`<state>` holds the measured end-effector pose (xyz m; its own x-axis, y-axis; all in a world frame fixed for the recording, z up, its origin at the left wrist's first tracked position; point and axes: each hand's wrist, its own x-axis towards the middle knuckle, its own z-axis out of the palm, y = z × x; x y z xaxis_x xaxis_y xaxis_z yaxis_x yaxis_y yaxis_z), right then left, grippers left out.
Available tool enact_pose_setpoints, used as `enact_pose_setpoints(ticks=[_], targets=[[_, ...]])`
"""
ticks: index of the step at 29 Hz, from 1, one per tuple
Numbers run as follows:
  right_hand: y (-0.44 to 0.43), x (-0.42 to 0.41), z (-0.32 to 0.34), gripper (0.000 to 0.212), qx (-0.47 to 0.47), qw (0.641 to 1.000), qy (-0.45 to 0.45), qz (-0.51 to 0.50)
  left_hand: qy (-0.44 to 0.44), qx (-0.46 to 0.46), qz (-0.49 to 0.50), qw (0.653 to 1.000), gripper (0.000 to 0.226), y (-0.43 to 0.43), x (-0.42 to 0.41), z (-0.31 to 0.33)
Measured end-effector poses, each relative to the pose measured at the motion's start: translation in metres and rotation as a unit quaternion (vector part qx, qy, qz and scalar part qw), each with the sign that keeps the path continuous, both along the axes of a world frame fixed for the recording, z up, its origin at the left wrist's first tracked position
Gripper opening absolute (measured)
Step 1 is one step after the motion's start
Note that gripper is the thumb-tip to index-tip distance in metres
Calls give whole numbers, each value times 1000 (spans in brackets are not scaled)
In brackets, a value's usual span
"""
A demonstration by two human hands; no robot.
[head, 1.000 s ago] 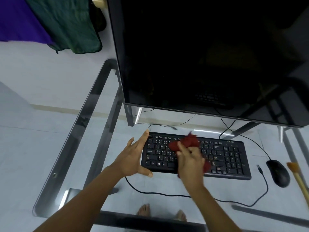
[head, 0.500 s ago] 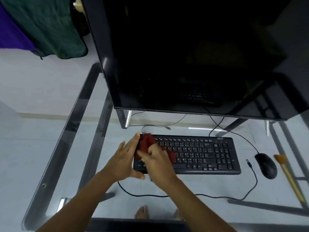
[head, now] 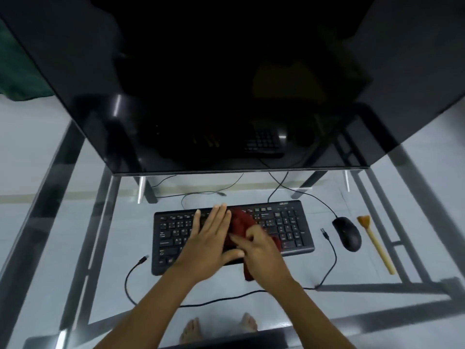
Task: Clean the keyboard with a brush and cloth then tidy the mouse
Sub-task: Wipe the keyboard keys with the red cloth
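A black keyboard (head: 289,222) lies on the glass desk (head: 75,248). My right hand (head: 261,253) is shut on a dark red cloth (head: 240,224) and presses it onto the middle keys. My left hand (head: 210,241) lies flat on the keys just left of the cloth, fingers straight and together, touching my right hand at the thumb. A black mouse (head: 347,233) sits right of the keyboard. A brush (head: 375,241) with a pale wooden handle lies right of the mouse.
A large dark monitor (head: 226,84) looms over the back of the desk. Loose black cables (head: 329,250) run around the keyboard, with a plug end (head: 144,259) at the front left. My bare feet (head: 191,331) show through the glass.
My right hand carried the cloth from the keyboard's left end back toward the middle. My left hand left the keyboard's left edge and now lies flat on the keys. The camera tilted down.
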<state>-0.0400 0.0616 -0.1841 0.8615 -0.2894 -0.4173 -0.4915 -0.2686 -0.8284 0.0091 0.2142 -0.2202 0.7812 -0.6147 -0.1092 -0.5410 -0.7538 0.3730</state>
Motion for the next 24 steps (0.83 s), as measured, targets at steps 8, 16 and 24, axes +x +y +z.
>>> enact_pose_setpoints(ticks=[8, 16, 24], targets=[[-113, 7, -20, 32, -362, 932, -22, 0, -45, 61, 21, 997, 91, -14, -13, -22], [-103, 29, -3, 22, -171, 985, -30, 21, -50, 54, 56, 996, 98, -32, -12, -25], [-35, 25, -23, 25, -107, 978, -71, 164, -55, 56, 64, 995, 103, -34, -11, -29]])
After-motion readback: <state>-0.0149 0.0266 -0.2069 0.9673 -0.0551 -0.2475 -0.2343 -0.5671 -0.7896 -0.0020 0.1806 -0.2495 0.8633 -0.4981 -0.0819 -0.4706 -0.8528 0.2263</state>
